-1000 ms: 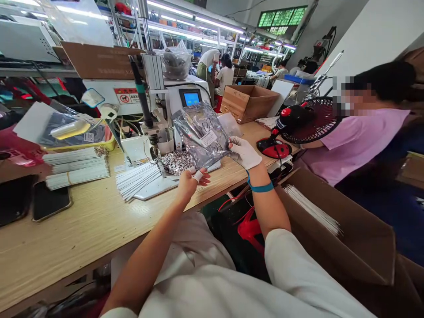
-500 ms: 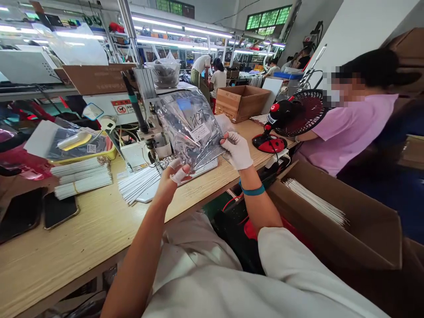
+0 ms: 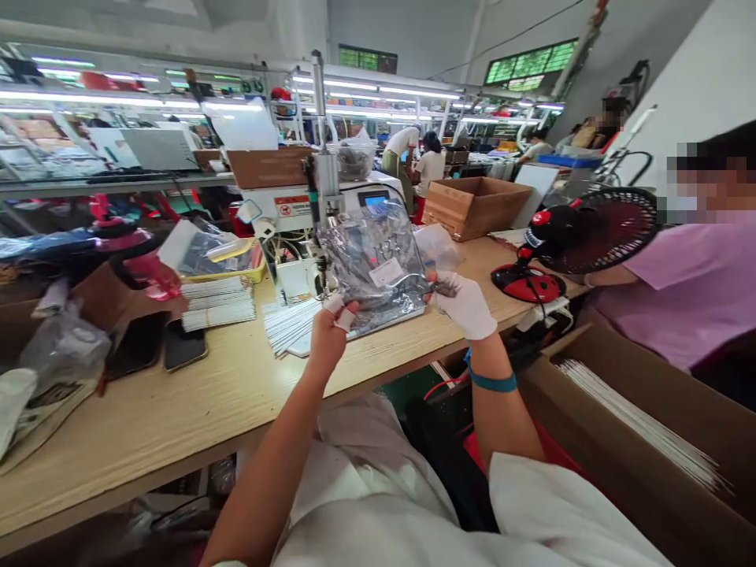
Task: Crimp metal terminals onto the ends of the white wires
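Note:
Both my hands hold a shiny silver plastic bag upright above the wooden workbench. My left hand, bare with white tape on two fingertips, pinches the bag's lower left corner. My right hand, in a white glove with a blue wristband, grips the bag's right edge. A white label with handwriting sits on the bag's face. Behind the bag stands a white bench machine with a small blue screen.
Bundles of white rods and a fanned pile of them lie on the bench, beside two dark phones. A red-and-black fan stands at right by a person in pink. An open cardboard box holds more rods.
The bag has come down slightly and turned more face-on. My left hand has closed on its lower left corner. The camera has swung left and up, showing more of the bench's left side.

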`<state>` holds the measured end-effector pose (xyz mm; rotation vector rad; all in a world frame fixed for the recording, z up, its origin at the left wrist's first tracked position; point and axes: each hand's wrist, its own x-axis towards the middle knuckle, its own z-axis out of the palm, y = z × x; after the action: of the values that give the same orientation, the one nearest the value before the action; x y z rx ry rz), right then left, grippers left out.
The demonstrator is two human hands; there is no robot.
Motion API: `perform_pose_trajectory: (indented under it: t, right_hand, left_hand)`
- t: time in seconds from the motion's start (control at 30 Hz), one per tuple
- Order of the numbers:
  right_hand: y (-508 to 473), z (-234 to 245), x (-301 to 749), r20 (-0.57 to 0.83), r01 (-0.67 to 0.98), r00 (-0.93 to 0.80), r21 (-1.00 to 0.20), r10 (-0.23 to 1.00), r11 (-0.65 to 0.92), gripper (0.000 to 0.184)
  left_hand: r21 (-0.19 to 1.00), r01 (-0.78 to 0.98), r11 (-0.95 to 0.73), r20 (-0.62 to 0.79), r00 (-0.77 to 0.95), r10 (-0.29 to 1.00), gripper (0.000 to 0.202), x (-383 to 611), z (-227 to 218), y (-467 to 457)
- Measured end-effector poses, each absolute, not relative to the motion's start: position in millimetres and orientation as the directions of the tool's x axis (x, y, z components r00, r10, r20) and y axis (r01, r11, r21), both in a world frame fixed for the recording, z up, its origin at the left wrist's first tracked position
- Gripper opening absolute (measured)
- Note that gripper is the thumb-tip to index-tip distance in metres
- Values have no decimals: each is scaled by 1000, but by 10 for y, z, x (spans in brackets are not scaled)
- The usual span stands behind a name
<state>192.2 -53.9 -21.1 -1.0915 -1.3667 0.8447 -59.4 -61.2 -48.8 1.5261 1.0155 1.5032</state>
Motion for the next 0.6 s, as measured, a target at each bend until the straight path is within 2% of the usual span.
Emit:
perform_pose_trajectory:
  t: [0.1, 0.2, 0.27, 0.3, 0.37, 0.43, 0.5, 0.6]
  right_hand:
    - [-582, -311, 1838, 226, 183, 21, -958, 974, 219, 43]
    - [-588, -438, 1848, 232, 290, 20, -932, 973, 216, 38]
    - [-537, -533, 1919, 226, 278, 82, -941, 971, 195, 33]
    - [-503, -573, 1958, 210, 273, 93, -945, 973, 178, 31]
    - [-443, -614, 2013, 164, 300, 122, -946, 979, 121, 24]
    - [-406, -595, 2016, 86, 358, 119, -933, 989, 38, 19]
    - [-378, -542, 1976, 47, 395, 129, -919, 991, -8, 17]
    - [-319, -493, 1899, 29, 424, 179, -904, 983, -50, 15]
  left_hand:
    - [812, 304, -497, 529, -26, 848, 21, -773, -679, -847]
    - [785, 430, -446, 535, -108, 838, 16, -1275, -1002, -1158]
    - [800, 498, -334, 517, -291, 805, 18, -1789, -1149, -1337]
    - [819, 519, -243, 512, -471, 718, 19, -2079, -1159, -1391]
    - [844, 529, -85, 491, -699, 520, 24, -2655, -1025, -1374]
    - [817, 577, 0, 525, -743, 414, 27, -3130, -724, -1156]
    - [817, 576, 29, 515, -751, 413, 31, -3428, -366, -769]
    - [837, 545, -42, 461, -663, 590, 39, -3538, 49, -73]
